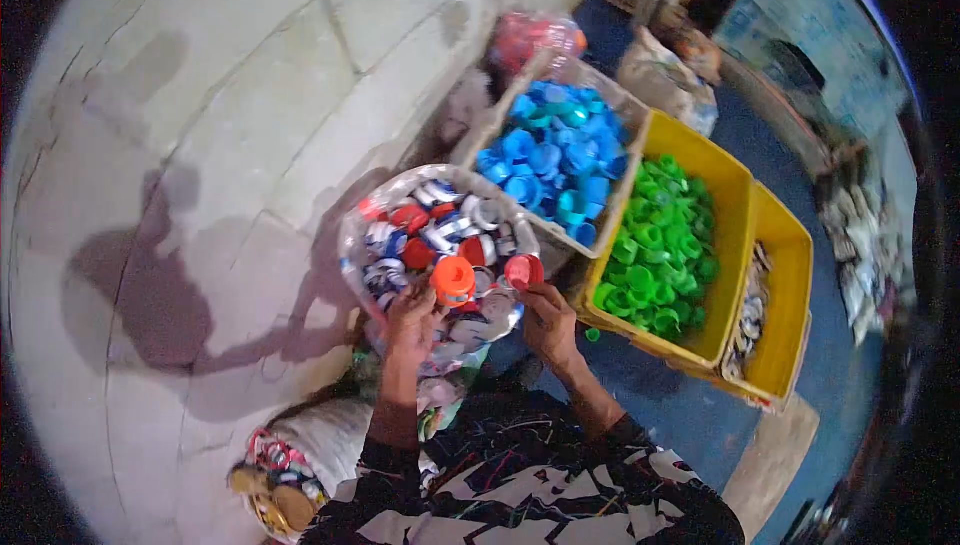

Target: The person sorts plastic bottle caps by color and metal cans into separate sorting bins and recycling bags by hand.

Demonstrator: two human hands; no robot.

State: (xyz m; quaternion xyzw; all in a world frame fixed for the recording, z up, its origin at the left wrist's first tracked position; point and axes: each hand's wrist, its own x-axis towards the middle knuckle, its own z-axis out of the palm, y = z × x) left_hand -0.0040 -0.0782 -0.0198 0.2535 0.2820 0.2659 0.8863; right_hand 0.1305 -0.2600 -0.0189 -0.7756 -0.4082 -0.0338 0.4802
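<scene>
My left hand is closed on an orange cap, held over the near part of a round, plastic-lined container full of mixed caps. A red cap is pinched in my right hand, at the container's right side. White, red and blue caps lie heaped below and beyond both hands. The two held caps are apart, the orange one left of the red one.
A pale crate holds blue caps. Right of it, a yellow crate has green caps and another yellow crate whitish pieces. An open sack stands at lower left. A cracked wall rises on the left.
</scene>
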